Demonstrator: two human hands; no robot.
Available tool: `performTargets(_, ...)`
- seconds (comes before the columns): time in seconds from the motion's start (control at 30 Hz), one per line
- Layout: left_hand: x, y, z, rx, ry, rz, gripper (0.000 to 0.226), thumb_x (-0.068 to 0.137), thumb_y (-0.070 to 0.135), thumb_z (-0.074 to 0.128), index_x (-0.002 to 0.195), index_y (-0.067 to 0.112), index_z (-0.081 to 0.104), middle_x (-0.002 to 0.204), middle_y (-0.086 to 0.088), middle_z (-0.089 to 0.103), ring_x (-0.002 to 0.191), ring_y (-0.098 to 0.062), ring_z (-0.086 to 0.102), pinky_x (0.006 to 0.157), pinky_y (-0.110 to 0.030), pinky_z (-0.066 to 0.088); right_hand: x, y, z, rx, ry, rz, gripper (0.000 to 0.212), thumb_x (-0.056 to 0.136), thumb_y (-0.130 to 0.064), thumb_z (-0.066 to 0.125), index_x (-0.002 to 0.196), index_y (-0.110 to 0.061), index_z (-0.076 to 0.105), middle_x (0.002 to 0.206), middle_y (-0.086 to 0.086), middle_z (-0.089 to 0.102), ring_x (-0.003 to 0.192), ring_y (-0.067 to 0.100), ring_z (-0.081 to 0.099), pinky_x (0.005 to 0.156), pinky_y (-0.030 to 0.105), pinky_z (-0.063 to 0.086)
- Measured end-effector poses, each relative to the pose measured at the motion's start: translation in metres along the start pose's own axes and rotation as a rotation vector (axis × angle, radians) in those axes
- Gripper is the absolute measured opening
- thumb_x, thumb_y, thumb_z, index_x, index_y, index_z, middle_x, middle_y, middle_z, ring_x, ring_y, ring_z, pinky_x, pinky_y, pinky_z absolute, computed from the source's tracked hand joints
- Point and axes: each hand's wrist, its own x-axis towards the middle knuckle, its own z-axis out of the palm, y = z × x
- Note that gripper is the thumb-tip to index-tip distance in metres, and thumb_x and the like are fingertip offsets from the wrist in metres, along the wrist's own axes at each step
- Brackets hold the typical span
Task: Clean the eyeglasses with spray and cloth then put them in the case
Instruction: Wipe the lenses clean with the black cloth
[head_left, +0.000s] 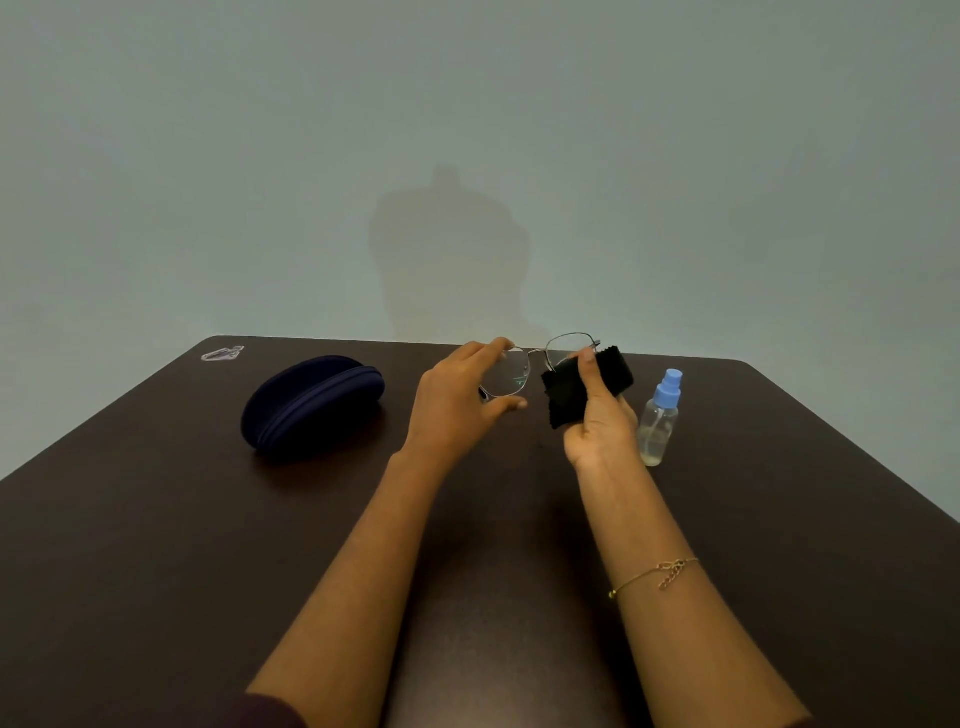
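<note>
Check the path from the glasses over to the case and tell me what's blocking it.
Nothing on the table lies between the eyeglasses and the navy case; that stretch is bare. The obstacle is the case itself: it looks zipped shut. The left hand holds the glasses, the right hand the black cloth.

You face a plain wall (208, 156), pale grey-green and bare, which fills the whole upper half of your view. A soft, faint shadow (449, 254) falls on it near the middle, just above the far edge of the surface. The surface (156, 571) is dark brown, smooth and slightly glossy, with rounded far corners. A small pale sticker or mark (222, 353) sits at its far left corner. The light is even and dim, without hard glare.
</note>
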Motion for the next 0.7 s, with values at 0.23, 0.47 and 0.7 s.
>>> performTargets(0.23, -0.001, -0.001, -0.001, 0.029, -0.012, 0.011, 0.06, 0.07, 0.035, 0.074, 0.123, 0.017, 0.052, 0.114, -0.003, 0.064, 0.091, -0.02, 0.062, 0.077, -0.023, 0.042, 0.003, 0.004, -0.002, -0.086, -0.022, -0.132, 0.05, 0.074, -0.015, 0.073, 0.117, -0.018, 0.048, 0.108, 0.001, 0.057, 0.1, 0.022, 0.056, 0.074, 0.035, 0.055)
performTargets(0.47, 0.0, -0.01, -0.009, 0.09, 0.071, -0.082, 0.059, 0.071, 0.031, 0.074, 0.124, 0.017, 0.052, 0.114, -0.005, 0.063, 0.096, -0.023, 0.059, 0.077, -0.029, 0.045, 0.005, -0.021, -0.007, -0.75, -0.087, -0.355, 0.033, 0.08, -0.033, 0.062, 0.102, -0.016, 0.044, 0.089, -0.003, 0.056, 0.081, 0.007, 0.054, 0.063, 0.022, 0.045)
performTargets(0.7, 0.0, -0.014, -0.013, 0.113, 0.07, -0.107, 0.059, 0.072, 0.03, 0.073, 0.125, 0.015, 0.051, 0.116, -0.007, 0.062, 0.098, -0.024, 0.059, 0.079, -0.031, 0.046, -0.002, -0.06, -0.005, -1.645, -0.273, -0.619, 0.02, 0.086, -0.009, 0.055, 0.106, -0.007, 0.061, 0.112, 0.014, 0.055, 0.097, 0.026, 0.05, 0.071, 0.023, 0.041)
